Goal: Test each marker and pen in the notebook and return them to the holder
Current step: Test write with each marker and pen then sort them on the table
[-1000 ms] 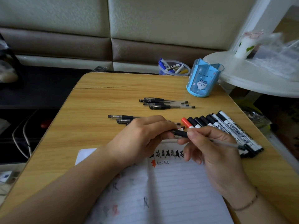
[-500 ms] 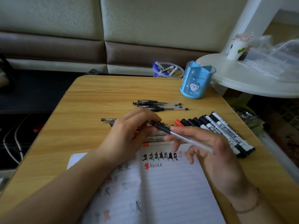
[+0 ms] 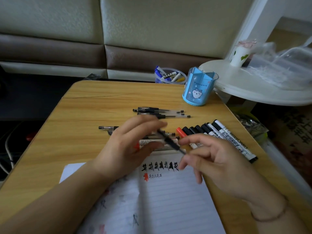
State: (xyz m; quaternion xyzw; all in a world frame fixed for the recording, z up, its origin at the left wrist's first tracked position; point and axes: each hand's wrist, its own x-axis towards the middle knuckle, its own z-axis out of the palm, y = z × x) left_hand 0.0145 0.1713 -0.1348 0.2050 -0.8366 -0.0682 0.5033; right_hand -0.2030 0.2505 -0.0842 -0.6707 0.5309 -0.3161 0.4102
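Note:
An open lined notebook [image 3: 170,201] with black and red test scribbles lies at the table's near edge. Just above it, my right hand [image 3: 217,164] pinches a black gel pen [image 3: 170,142] that slants up to the left. My left hand [image 3: 130,146] hovers beside the pen's far end, fingers spread and blurred, with nothing seen in its grip. A row of whiteboard markers [image 3: 221,135], one with a red cap, lies to the right. Some gel pens [image 3: 162,113] lie further back, and others [image 3: 108,128] are partly hidden under my left hand. The blue pen holder [image 3: 199,89] stands at the back right.
A clear cup of markers [image 3: 168,76] stands behind the wooden table [image 3: 87,132]. A white round side table [image 3: 263,92] at the right overhangs the corner, bearing a white cup [image 3: 239,55] and plastic bags [image 3: 287,65]. A sofa back fills the rear.
The pen has swung from lying flat to slanting up-left. My left hand has come off it and spread its fingers, while my right hand has kept its hold. The view shifted slightly.

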